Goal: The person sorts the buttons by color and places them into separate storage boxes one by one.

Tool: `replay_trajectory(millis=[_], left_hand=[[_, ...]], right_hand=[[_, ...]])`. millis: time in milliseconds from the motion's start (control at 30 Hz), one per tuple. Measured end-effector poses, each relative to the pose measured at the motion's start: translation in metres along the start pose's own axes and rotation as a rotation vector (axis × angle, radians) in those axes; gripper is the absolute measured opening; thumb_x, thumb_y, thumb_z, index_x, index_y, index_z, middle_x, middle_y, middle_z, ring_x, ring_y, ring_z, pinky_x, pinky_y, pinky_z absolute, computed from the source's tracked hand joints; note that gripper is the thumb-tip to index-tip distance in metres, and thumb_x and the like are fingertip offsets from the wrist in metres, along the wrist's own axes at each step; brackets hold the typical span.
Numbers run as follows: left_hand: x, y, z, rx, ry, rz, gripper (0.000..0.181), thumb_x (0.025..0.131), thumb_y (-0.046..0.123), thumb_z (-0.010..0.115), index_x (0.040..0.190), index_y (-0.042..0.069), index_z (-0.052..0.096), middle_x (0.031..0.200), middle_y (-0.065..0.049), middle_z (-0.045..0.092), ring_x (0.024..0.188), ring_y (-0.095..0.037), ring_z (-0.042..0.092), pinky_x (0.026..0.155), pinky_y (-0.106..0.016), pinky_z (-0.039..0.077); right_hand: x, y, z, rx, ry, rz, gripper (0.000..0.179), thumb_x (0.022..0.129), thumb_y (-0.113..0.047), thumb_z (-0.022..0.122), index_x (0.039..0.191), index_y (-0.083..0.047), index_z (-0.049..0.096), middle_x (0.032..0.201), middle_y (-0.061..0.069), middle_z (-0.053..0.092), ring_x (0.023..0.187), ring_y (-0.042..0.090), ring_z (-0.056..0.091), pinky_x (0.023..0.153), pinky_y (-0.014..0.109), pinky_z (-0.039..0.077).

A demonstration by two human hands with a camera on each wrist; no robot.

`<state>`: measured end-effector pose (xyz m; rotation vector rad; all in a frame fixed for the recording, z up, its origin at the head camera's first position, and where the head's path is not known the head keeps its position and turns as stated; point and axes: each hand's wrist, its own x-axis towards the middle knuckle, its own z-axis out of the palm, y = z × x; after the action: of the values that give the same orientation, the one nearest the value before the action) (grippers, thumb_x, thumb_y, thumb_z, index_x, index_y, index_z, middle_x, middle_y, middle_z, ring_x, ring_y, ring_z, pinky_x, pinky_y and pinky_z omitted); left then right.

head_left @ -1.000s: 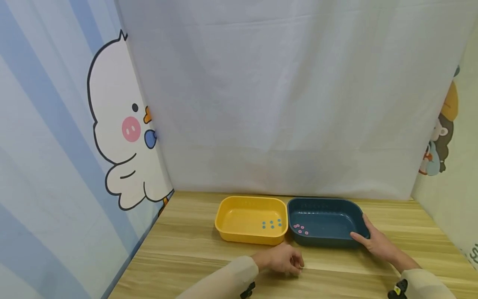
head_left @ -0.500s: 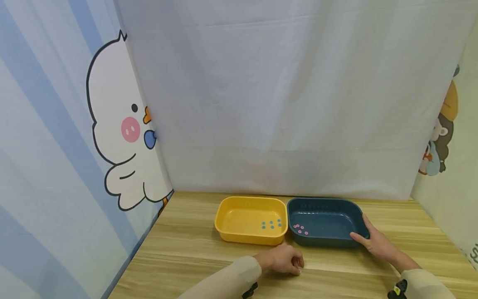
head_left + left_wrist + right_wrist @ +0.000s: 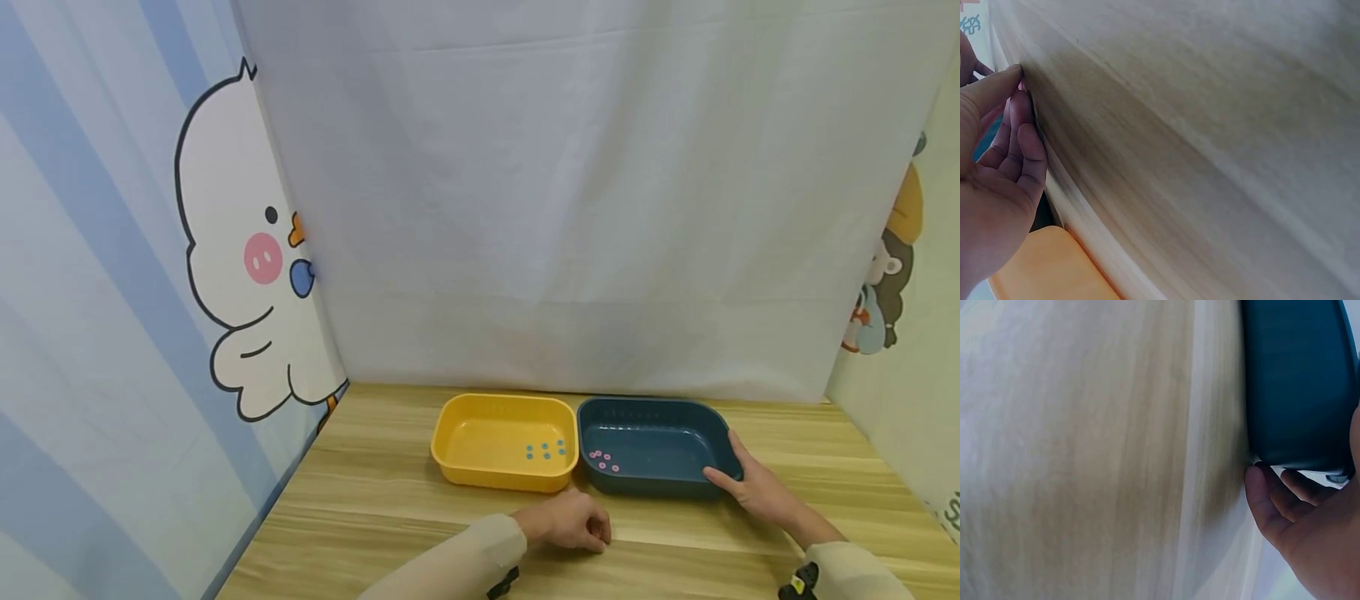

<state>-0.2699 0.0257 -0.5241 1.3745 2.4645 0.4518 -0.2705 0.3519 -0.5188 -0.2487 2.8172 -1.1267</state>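
My left hand is on the wooden table in front of the two trays, its fingers curled. In the left wrist view, its thumb and index fingertip meet at the tabletop, a small pink piece barely showing between them. My right hand grips the right end of the dark blue tray, thumb at the front rim and fingers round the side. Several small pink rings lie at that tray's left end. A yellow tray stands close on its left, with several small blue rings near its right end.
Behind the trays hangs a white cloth. A patterned cloth wall with a cartoon duck bounds the left, and another printed wall the right. The wooden table extends to both sides of the trays.
My left hand has settled slightly, with its fingers drawn closer together at the table. The right hand, the trays and the rings in them have stayed in place.
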Motion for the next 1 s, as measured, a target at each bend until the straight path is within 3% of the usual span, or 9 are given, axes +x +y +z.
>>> replay_trajectory(millis=[700, 1000], left_hand=[[-0.005, -0.004, -0.001, 0.001, 0.0, 0.014, 0.01, 0.082, 0.013, 0.074, 0.079, 0.015, 0.065, 0.067, 0.016, 0.054, 0.061, 0.008, 0.046, 0.058, -0.006, 0.038], [-0.006, -0.004, -0.015, -0.096, 0.019, -0.016, 0.005, 0.086, 0.012, 0.071, 0.086, 0.015, 0.066, 0.073, 0.014, 0.058, 0.066, 0.006, 0.051, 0.061, -0.008, 0.042]], right_hand=[[-0.001, 0.0, 0.0, -0.002, -0.002, 0.0, 0.094, 0.096, -0.037, 0.053, 0.144, 0.01, -0.013, 0.142, 0.046, 0.001, 0.125, 0.063, 0.012, 0.096, 0.069, 0.019], [-0.003, -0.003, 0.0, -0.002, -0.002, -0.006, 0.094, 0.096, -0.037, 0.054, 0.144, 0.011, -0.013, 0.141, 0.046, 0.001, 0.125, 0.063, 0.012, 0.096, 0.069, 0.019]])
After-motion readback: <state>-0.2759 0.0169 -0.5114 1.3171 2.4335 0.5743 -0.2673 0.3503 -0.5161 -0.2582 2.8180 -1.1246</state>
